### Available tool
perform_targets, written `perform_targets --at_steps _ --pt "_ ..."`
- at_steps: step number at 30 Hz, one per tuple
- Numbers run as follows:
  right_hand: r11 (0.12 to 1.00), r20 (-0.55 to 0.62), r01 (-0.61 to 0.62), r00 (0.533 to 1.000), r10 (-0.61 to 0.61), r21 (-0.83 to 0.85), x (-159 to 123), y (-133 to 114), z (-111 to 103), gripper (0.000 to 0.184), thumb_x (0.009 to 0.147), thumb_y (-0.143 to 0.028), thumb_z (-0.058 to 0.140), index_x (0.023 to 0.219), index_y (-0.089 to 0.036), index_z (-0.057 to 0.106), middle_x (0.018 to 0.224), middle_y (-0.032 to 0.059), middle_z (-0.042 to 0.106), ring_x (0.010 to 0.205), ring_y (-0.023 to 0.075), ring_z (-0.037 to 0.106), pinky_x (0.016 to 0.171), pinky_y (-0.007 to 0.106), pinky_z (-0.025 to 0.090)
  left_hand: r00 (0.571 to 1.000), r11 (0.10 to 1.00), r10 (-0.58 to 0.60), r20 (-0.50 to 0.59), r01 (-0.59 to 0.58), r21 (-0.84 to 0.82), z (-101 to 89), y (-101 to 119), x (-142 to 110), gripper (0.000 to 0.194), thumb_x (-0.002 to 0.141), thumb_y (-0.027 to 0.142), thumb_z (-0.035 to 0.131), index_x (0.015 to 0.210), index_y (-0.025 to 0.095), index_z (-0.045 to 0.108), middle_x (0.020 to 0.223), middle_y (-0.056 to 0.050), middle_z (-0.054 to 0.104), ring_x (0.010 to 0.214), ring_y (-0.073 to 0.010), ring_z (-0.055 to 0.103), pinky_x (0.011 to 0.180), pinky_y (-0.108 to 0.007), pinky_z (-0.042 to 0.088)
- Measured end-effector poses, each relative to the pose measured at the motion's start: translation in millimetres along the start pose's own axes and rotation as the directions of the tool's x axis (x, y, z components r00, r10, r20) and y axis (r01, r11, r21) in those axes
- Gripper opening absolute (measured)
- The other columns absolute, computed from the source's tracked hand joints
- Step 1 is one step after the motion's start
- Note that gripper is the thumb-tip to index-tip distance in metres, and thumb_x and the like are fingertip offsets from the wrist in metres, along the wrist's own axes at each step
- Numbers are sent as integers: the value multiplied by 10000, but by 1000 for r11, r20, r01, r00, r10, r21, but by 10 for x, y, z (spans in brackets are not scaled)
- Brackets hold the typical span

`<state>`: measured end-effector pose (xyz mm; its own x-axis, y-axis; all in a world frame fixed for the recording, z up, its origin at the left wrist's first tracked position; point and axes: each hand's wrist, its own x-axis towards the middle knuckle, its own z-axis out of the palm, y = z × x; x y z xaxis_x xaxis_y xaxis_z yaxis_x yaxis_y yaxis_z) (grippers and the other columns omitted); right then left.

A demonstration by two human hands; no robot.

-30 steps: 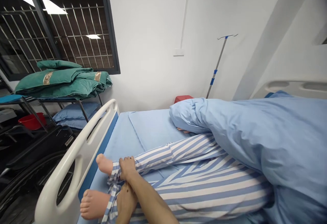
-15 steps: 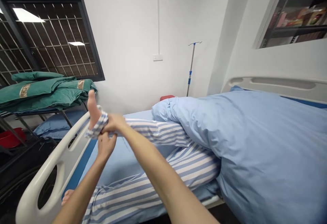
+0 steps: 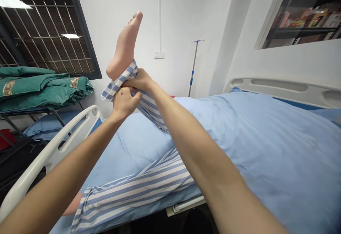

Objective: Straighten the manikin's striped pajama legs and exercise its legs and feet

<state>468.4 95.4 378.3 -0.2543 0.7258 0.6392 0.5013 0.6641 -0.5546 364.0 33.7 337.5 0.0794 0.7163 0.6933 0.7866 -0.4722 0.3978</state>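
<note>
A patient mannequin's bare foot [image 3: 124, 45] points upward, held high above the bed. Its striped blue-and-white trouser cuff [image 3: 119, 80] is bunched around the ankle. My right hand [image 3: 140, 81] grips the cuff from above, and my left hand [image 3: 125, 102] grips the fabric from below, just beneath it. The raised trouser leg [image 3: 150, 109] slopes down behind my right forearm, and the knee is hidden. The other striped leg [image 3: 128, 195] lies flat on the blue bed sheet [image 3: 128, 152], its foot mostly out of sight.
A white bed side rail [image 3: 50, 152] runs along the left, with a blue blanket [image 3: 266, 148] covering the right of the bed. A white bed panel [image 3: 282, 89] stands beyond it. Folded green quilts [image 3: 39, 88] sit on a rack at left, and an IV pole [image 3: 194, 67] stands by the wall.
Both hands have risen with the cuff, lifting the leg from the bed until the foot points upward. The view has also swung left and the camera sits higher over the bed.
</note>
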Motion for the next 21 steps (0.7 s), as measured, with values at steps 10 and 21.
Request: perform_targets --at_steps 10,21 --pt "980 206 -57 974 96 -190 57 72 1164 563 526 -561 671 959 -202 646 899 15 664 876 209 612 755 269 461 963 971 -236 128 237 5 -107 -1095 -374 336 711 355 487 854 159 720 871 -51 716 894 -226 618 808 -290 444" --pt "905 538 51 817 206 -422 -1065 362 3310 614 532 -498 679 1039 -171 561 962 125 670 917 284 631 805 400 470 686 699 -712 147 712 61 606 -2767 -2217 352 726 398 446 686 130 672 775 -161 701 883 -338 629 740 -363 460"
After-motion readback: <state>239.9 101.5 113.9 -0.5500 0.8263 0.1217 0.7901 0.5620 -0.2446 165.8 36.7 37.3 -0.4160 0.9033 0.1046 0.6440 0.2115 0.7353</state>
